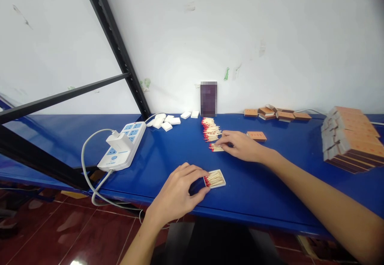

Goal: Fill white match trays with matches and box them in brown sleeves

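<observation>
My left hand (183, 191) grips the left end of a small white matchbox tray (222, 184) between thumb and fingers. Red-headed matches (215, 178) lie side by side in that tray, heads toward my left hand. Farther back, my right hand (237, 145) is closed, thumb and fingertips pinching at a small bunch of matches (215, 147) on the blue table. Its fingers cover part of the bunch. Just behind spreads a long pile of loose matches (211, 129), running back to a dark upright box (209, 99) with a blurred front.
Several white trays (167, 126) lie at the back left beside a white power strip (123, 145) with cables. An orange matchbox sleeve (256, 136) sits right of my right hand, more (285, 115) by the wall. A large matchbox stack (352, 139) stands far right; a black shelf frame (117, 49) rises left.
</observation>
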Demonstrator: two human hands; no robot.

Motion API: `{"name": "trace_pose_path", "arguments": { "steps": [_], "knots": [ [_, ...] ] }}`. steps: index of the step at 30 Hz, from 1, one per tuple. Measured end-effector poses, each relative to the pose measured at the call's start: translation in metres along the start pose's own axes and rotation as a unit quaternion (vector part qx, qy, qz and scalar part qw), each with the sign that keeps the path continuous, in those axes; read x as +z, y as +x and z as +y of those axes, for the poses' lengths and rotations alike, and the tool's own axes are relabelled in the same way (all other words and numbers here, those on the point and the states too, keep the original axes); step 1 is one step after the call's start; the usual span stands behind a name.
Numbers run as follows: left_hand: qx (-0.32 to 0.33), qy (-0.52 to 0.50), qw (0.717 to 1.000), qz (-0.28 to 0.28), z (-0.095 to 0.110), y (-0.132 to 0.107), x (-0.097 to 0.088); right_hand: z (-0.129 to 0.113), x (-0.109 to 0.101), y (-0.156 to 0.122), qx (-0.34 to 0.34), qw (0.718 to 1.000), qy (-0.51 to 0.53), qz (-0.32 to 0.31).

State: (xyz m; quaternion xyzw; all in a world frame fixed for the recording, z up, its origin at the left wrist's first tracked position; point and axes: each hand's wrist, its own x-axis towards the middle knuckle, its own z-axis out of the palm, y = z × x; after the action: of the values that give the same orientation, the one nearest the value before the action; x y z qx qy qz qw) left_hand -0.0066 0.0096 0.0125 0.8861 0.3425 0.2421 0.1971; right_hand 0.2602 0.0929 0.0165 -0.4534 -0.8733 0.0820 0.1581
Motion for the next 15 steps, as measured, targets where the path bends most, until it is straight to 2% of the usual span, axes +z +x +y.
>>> {"name": "trace_pose_path", "arguments": {
  "steps": [5,15],
  "knots": [
    [-0.001,-0.002,1.0,0.0,-0.0006,-0.0003,0.0,0.0029,0.0022,0.0001,0.001,1.0,0.02,0.019],
    [0.001,0.0,1.0,-0.001,-0.0002,-0.0003,-0.0007,0.0053,0.0094,0.0031,-0.009,0.999,0.033,0.003]
  ]
}}
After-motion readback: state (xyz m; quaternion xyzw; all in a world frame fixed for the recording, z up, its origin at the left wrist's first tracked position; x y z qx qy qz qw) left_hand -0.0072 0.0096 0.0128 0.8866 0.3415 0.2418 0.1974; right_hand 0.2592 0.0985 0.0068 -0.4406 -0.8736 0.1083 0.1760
